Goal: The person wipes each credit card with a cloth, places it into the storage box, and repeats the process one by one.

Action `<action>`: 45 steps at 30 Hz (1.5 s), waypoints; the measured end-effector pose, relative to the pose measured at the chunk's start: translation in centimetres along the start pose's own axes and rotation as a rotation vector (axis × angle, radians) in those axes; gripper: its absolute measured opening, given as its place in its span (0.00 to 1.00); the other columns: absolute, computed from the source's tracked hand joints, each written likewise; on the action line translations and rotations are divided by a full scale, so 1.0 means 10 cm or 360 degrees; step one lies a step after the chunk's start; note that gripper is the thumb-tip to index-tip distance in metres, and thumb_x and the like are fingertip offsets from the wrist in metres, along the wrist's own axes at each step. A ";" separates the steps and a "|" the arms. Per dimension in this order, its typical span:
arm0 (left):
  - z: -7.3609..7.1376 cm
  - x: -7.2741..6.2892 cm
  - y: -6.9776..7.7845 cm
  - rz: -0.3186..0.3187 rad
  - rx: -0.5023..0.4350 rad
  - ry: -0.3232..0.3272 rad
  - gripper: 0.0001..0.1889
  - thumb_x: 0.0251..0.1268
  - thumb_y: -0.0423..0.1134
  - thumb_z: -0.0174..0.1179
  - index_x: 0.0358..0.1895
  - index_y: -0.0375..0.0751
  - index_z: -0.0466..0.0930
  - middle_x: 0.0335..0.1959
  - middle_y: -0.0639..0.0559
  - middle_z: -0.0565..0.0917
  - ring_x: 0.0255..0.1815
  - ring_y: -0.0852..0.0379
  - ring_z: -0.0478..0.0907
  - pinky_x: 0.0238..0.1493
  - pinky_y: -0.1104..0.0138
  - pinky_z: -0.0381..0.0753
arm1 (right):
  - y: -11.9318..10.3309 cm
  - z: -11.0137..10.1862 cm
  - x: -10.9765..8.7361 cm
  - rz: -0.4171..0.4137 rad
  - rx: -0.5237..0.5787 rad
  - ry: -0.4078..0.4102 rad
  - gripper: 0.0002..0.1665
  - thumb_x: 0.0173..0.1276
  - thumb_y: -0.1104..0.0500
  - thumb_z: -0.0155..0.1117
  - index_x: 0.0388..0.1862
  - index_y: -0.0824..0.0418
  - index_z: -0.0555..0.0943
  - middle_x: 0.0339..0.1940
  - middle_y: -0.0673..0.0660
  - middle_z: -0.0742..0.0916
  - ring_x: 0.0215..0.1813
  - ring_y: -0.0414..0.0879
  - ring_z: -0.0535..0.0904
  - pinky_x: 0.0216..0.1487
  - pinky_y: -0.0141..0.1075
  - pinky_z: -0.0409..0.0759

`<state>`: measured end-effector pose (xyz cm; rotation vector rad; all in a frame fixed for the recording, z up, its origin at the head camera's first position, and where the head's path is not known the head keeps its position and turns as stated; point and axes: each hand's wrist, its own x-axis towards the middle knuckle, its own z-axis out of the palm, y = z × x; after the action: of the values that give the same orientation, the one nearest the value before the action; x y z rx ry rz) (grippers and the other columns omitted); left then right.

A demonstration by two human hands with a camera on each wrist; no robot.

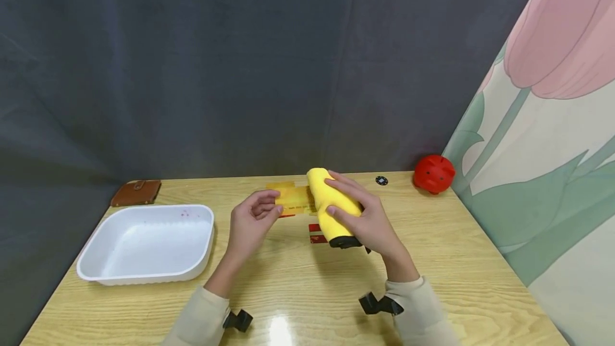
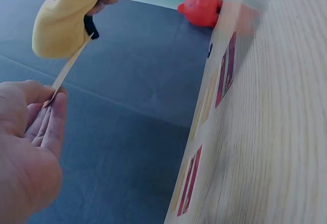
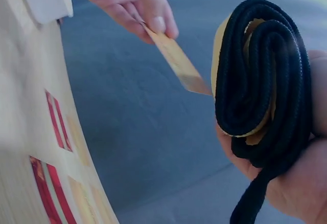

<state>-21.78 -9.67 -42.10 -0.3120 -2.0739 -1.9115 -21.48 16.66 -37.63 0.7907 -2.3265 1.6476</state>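
My left hand (image 1: 252, 224) pinches one end of a gold card (image 1: 291, 199) between thumb and fingers, raised above the table. In my right hand (image 1: 369, 217) is a rolled yellow cloth (image 1: 328, 202), gripped round its side. Black trim (image 3: 281, 55) shows at the roll's end, and a black strap (image 3: 250, 198) hangs from it. The card's far end meets the cloth's side in the right wrist view. Beneath the hands lie red-striped cards (image 2: 226, 73) and gold cards (image 3: 84, 198), partly hidden from the head by the held card and cloth.
A white plastic tray (image 1: 144, 247) stands at the left, with a brown wallet (image 1: 137, 193) behind it. At the back right are a black-and-white chip (image 1: 381, 180) and a red piggy bank (image 1: 434, 174). A dark curtain (image 1: 230, 68) closes off the table's back edge.
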 end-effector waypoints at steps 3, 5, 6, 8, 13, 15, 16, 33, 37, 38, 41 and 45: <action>0.03 -0.02 0.01 -0.0015 -0.0041 0.0045 0.14 0.62 0.28 0.71 0.51 0.38 0.86 0.47 0.40 0.88 0.41 0.62 0.88 0.43 0.72 0.89 | -0.01 0.09 0.00 -0.0010 0.0021 0.0002 0.31 0.68 0.63 0.73 0.70 0.49 0.80 0.79 0.49 0.74 0.72 0.48 0.73 0.49 0.30 0.83; 0.05 -0.04 0.01 -0.0019 -0.0044 0.0070 0.14 0.62 0.27 0.72 0.50 0.38 0.86 0.47 0.40 0.88 0.41 0.62 0.88 0.43 0.71 0.89 | -0.02 0.13 0.00 -0.0016 0.0026 0.0015 0.31 0.69 0.63 0.73 0.70 0.49 0.80 0.79 0.49 0.74 0.70 0.48 0.75 0.49 0.31 0.83; 0.06 -0.04 0.01 -0.0021 -0.0040 0.0081 0.13 0.61 0.28 0.72 0.49 0.38 0.86 0.46 0.41 0.88 0.41 0.62 0.89 0.42 0.71 0.89 | -0.02 0.15 0.00 -0.0019 0.0025 0.0023 0.31 0.69 0.63 0.73 0.70 0.49 0.80 0.79 0.48 0.74 0.68 0.48 0.76 0.49 0.31 0.83; 0.07 -0.05 0.01 -0.0020 -0.0029 0.0102 0.12 0.62 0.28 0.72 0.48 0.39 0.87 0.46 0.42 0.88 0.40 0.62 0.89 0.42 0.71 0.89 | -0.04 0.17 0.00 -0.0030 0.0025 0.0038 0.31 0.69 0.62 0.73 0.70 0.48 0.80 0.79 0.47 0.74 0.65 0.47 0.77 0.48 0.31 0.84; 0.09 -0.05 0.01 -0.0027 -0.0029 0.0118 0.12 0.62 0.29 0.72 0.48 0.37 0.87 0.47 0.38 0.88 0.39 0.64 0.89 0.42 0.71 0.89 | -0.07 0.21 -0.01 -0.0075 -0.0010 0.0051 0.30 0.68 0.63 0.73 0.69 0.48 0.81 0.78 0.46 0.75 0.66 0.45 0.78 0.48 0.31 0.83; 0.09 -0.05 0.01 -0.0029 -0.0058 0.0096 0.12 0.62 0.28 0.72 0.48 0.36 0.87 0.46 0.36 0.87 0.39 0.64 0.89 0.42 0.71 0.89 | -0.07 0.25 -0.01 -0.0106 -0.0042 0.0031 0.30 0.68 0.62 0.74 0.68 0.48 0.82 0.78 0.48 0.75 0.68 0.45 0.77 0.48 0.30 0.83; 0.09 -0.05 0.01 -0.0025 -0.0078 0.0080 0.12 0.63 0.28 0.71 0.49 0.34 0.87 0.46 0.34 0.87 0.39 0.64 0.89 0.42 0.71 0.89 | -0.05 0.28 0.00 -0.0128 -0.0057 0.0017 0.30 0.68 0.62 0.74 0.68 0.49 0.82 0.78 0.49 0.75 0.69 0.46 0.77 0.47 0.30 0.83; 0.15 -0.10 0.06 0.0076 -0.0237 -0.0018 0.11 0.66 0.27 0.68 0.50 0.31 0.85 0.45 0.33 0.85 0.39 0.63 0.87 0.45 0.71 0.89 | 0.10 0.32 0.04 -0.0213 -0.0283 0.0102 0.28 0.67 0.61 0.75 0.66 0.52 0.83 0.77 0.52 0.77 0.77 0.52 0.72 0.53 0.25 0.81; 0.12 -0.10 0.07 0.0129 -0.0190 -0.0003 0.08 0.66 0.27 0.68 0.46 0.30 0.86 0.41 0.40 0.87 0.37 0.62 0.86 0.43 0.73 0.88 | 0.15 0.21 0.05 -0.0174 -0.0226 0.0137 0.28 0.67 0.62 0.75 0.66 0.53 0.83 0.77 0.53 0.77 0.78 0.53 0.71 0.56 0.22 0.79; 0.11 -0.10 0.07 0.0140 -0.0175 0.0004 0.07 0.66 0.27 0.68 0.44 0.30 0.87 0.41 0.41 0.87 0.37 0.63 0.86 0.42 0.73 0.88 | 0.16 0.17 0.05 -0.0157 -0.0219 0.0142 0.28 0.67 0.62 0.74 0.66 0.53 0.83 0.77 0.53 0.76 0.77 0.53 0.72 0.55 0.22 0.79; 0.09 -0.09 0.07 0.0151 -0.0150 0.0008 0.06 0.66 0.26 0.68 0.44 0.29 0.87 0.42 0.43 0.88 0.38 0.65 0.86 0.42 0.74 0.87 | 0.20 0.05 0.04 -0.0096 -0.0210 0.0161 0.28 0.68 0.62 0.74 0.67 0.52 0.83 0.77 0.51 0.76 0.71 0.53 0.76 0.48 0.24 0.82; 0.07 -0.08 0.08 0.0072 -0.0151 -0.0007 0.08 0.67 0.26 0.67 0.47 0.31 0.88 0.46 0.40 0.87 0.41 0.67 0.86 0.45 0.73 0.88 | 0.23 -0.11 0.01 -0.0026 -0.0244 0.0227 0.27 0.69 0.62 0.73 0.67 0.51 0.83 0.77 0.50 0.76 0.68 0.51 0.77 0.46 0.25 0.83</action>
<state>-20.83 -8.89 -41.68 -0.3818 -1.9652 -1.9878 -22.91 18.19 -39.06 0.6370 -2.3068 1.4472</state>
